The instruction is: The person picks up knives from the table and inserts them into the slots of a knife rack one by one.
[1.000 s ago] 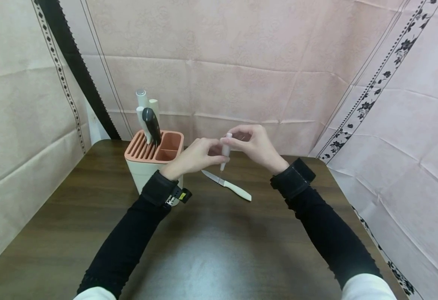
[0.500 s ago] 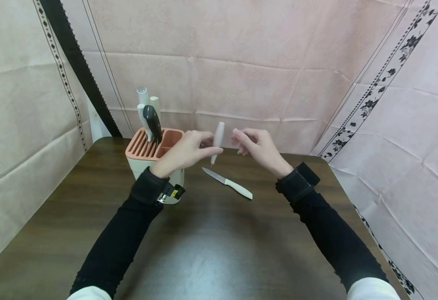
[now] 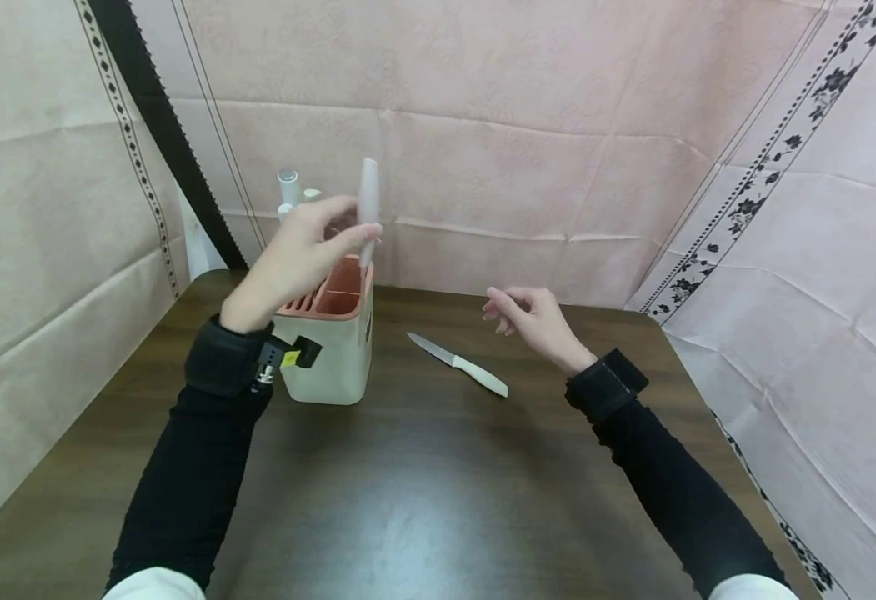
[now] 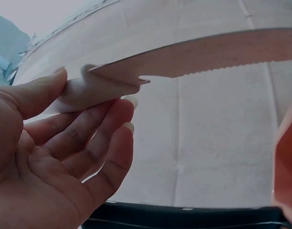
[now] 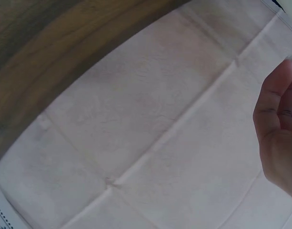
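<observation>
Thumb and fingers of my left hand (image 3: 295, 254) pinch the pale handle of a serrated knife (image 3: 368, 192), held upright with the blade down. In the head view it overlaps the right edge of the knife block (image 3: 325, 367), a pale green holder with an orange slotted top. The left wrist view shows the toothed blade (image 4: 222, 52) reaching right from the handle, the orange top at the far right. My right hand (image 3: 538, 325) hovers over the table's far right part, fingers loosely bent and holding nothing. A small white-handled paring knife (image 3: 478, 375) lies on the table between the hands.
Several other handles (image 3: 288, 187) stand up from the block's slots, partly hidden behind my left hand. The brown wooden table (image 3: 407, 483) ends at a patterned cloth (image 3: 483, 167) hung behind it, with more cloth on both sides.
My left hand has carried the serrated knife left and up to the block. My right hand has let go of it and drawn back slightly right. The paring knife stays put.
</observation>
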`<state>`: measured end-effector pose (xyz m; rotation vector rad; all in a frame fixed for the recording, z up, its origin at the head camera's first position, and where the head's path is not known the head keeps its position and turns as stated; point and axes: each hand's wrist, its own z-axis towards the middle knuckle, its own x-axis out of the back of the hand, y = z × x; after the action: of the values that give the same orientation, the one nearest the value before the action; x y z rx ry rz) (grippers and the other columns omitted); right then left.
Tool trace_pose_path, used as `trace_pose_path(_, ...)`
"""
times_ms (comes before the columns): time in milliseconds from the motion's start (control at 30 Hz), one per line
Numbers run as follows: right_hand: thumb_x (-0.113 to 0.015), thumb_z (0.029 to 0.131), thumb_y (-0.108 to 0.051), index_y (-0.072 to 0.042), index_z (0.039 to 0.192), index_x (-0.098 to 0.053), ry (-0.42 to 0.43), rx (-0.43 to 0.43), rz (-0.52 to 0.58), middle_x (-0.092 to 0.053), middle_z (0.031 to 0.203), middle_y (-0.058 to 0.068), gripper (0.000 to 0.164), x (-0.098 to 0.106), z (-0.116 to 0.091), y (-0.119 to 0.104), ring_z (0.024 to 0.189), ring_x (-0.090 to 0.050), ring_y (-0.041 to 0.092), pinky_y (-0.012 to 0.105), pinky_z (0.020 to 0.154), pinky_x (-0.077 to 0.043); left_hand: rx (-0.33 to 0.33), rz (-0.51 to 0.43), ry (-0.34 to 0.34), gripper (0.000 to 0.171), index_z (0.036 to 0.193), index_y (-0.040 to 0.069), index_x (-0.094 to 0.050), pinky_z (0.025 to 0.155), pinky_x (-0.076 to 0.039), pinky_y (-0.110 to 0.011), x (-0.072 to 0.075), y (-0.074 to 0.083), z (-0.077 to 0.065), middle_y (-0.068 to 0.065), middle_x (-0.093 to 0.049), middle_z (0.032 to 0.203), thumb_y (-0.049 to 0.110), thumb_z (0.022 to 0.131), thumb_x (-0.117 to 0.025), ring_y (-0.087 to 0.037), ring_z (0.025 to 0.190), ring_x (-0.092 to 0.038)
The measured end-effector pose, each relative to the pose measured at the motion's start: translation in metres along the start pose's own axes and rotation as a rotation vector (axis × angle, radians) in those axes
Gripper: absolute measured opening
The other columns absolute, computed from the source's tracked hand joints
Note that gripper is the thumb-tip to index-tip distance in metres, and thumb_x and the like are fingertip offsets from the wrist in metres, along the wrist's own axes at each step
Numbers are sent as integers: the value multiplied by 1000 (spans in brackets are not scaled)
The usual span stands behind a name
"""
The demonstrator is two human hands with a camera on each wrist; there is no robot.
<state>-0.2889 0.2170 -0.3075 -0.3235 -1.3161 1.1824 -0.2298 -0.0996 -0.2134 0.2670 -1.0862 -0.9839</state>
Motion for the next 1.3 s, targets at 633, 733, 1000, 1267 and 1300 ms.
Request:
trace_pose_path(633,-50,100,-39,-4,94,-72,-6,-42,-7,-72,81,9,42,-5,-6,30,63,-66,16,34,64,-57,15,-90,327,32,124,5,-61,77,-48,-13,59,1,-24,7,-66,101,23,98,-56,-6,89,-62)
trace_pose_path(733,-50,100,-38,-5,93,-72,-13,-44,-2,-72,82,9,40,-6,-6,30,63,-65,16,33,64,-57,33,-127,350,33,127,7,-59,80,-48,-14,66,-3,-27,8,-65,104,22,98,-55,-8,94,-62)
trace_pose_path(1000,-51,100,-37,-5,92,-72,-15,-55,16,-72,80,8,39,-10,-9,34,63,-65,20,30,61,-56,99,-170,397,35,132,11,-55,90,-47,-20,73,-16,-27,8,-63,108,22,99,-53,-12,102,-58)
trace_pose_path(1267,-52,99,-38,0,95,-70,-20,-90,20,-71,82,14,42,-8,-15,37,73,-63,39,39,66,-58,118,-81,404,36,133,11,-54,94,-47,-23,69,-35,-23,7,-61,109,24,100,-51,-8,103,-57)
trace_pose_path(1300,-52,99,-37,1,96,-70,-20,-92,23,-71,84,17,42,-7,-15,37,73,-63,39,38,66,-58,116,-61,399,36,133,10,-55,93,-46,-21,68,-37,-22,6,-61,109,25,100,-50,-7,103,-56)
